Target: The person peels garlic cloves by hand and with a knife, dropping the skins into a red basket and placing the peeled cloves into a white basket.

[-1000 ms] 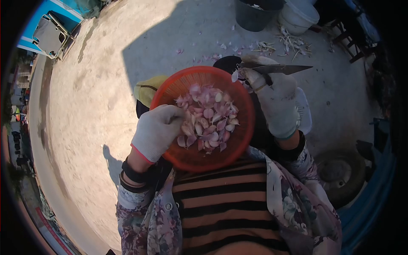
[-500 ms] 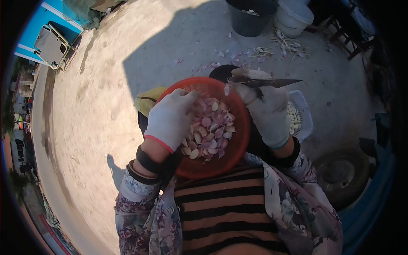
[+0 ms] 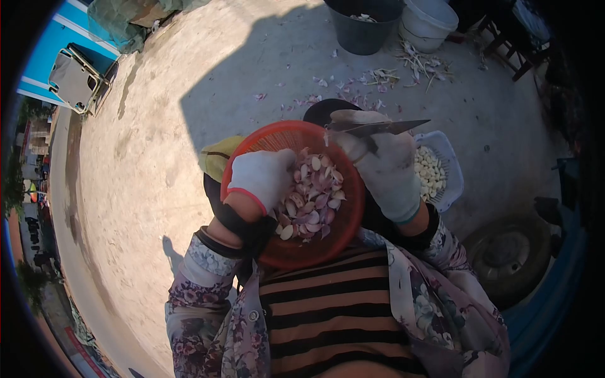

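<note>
An orange-red plastic basket (image 3: 343,236) rests on my lap, holding many purple-skinned garlic cloves (image 3: 312,195). Inside it, my left hand (image 3: 261,177), in a white glove, is curled at the left edge of the cloves. Its fingertips are hidden, so what they grip cannot be made out. My right hand (image 3: 387,160), in a soiled white glove, is closed around a knife (image 3: 406,126) above the basket's right rim. The dark blade points right, and the handle is mostly covered by my fingers. A scrap of skin hangs near my right fingertips.
Right of my leg is a white plastic basket (image 3: 455,170) with peeled cloves (image 3: 430,175). A dark bucket (image 3: 364,31) and a white bucket (image 3: 428,26) stand ahead, with garlic stalks (image 3: 428,66) and skins scattered nearby. A wheel (image 3: 504,258) lies at right, and a folding chair (image 3: 75,80) stands far left.
My left hand has curled in more and moved slightly down in the basket. My right hand with the knife has shifted a little left and down. The view has shifted slightly.
</note>
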Demonstrator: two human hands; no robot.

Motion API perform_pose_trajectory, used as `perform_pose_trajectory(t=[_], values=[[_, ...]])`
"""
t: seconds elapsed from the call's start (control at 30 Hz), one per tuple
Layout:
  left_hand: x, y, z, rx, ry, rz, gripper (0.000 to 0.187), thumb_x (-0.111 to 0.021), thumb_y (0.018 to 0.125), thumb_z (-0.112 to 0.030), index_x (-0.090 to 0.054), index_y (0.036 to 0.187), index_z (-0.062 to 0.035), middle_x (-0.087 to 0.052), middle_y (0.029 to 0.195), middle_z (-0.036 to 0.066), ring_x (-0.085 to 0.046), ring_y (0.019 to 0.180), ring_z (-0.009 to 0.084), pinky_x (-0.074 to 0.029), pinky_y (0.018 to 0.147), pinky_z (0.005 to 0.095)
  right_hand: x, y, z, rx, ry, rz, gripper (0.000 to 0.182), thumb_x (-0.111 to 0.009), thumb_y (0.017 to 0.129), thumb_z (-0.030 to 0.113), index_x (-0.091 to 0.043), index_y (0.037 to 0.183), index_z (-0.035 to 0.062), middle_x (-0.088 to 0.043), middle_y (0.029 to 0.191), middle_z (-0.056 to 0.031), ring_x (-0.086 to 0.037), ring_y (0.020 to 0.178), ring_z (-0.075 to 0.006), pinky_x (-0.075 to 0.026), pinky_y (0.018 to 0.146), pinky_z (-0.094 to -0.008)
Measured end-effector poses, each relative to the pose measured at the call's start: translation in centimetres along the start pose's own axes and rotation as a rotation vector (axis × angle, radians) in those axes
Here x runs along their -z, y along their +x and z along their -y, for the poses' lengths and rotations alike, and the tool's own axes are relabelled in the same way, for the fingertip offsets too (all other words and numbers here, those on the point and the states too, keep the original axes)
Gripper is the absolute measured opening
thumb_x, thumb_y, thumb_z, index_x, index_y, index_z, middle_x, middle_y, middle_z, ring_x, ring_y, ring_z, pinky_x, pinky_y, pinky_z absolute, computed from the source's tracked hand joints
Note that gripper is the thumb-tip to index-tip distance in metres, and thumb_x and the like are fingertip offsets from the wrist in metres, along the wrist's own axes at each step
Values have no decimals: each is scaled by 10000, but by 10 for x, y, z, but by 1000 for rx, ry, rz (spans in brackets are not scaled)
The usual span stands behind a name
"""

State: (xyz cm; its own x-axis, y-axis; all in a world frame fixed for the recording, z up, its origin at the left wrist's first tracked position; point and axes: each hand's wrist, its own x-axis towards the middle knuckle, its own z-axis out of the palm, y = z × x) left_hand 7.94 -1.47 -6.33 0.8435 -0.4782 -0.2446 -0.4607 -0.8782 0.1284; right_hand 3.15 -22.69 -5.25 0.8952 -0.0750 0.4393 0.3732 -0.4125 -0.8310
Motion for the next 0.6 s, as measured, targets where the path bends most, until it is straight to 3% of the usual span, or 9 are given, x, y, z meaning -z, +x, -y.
perform_pose_trajectory(t=[0.13,0.23,0.33,0.43,0.6], values=[[3,-5,0,70,-221,53,174,-654,824,-233,-697,955,-127,-698,812,131,-697,754,292,-536,679,408,1,-1,-6,-3,-16,-19,220,-720,850,112,-704,1049,18,-705,1078,-138,-702,946,-258,-548,810,-343],[9,-18,3,201,-770,36,167,-638,869,-204,-680,928,-53,-702,793,100,-683,696,189,-516,626,321,4,-4,-2,-86,20,-12,230,-695,863,125,-702,1059,4,-712,1050,-115,-699,935,-228,-545,789,-323],[9,-24,9,177,-994,-14,215,-645,899,-208,-652,880,6,-664,756,59,-619,651,115,-477,592,254,8,-3,0,-335,162,51,248,-664,879,153,-701,1060,-12,-715,959,-89,-678,832,-156,-525,715,-274],[24,-32,12,258,-1301,82,197,-624,914,-200,-605,910,-5,-613,700,43,-576,582,125,-455,552,250,7,1,8,-408,325,-2,237,-701,899,166,-717,1084,19,-701,819,-67,-581,660,-73,-464,588,-253],[12,-33,33,45,-1818,108,190,-621,915,-167,-601,1052,-37,-619,752,48,-580,591,120,-454,528,241,9,-4,8,-474,508,25,254,-670,928,199,-707,1118,34,-652,779,-3,-518,624,-57,-442,579,-234]])
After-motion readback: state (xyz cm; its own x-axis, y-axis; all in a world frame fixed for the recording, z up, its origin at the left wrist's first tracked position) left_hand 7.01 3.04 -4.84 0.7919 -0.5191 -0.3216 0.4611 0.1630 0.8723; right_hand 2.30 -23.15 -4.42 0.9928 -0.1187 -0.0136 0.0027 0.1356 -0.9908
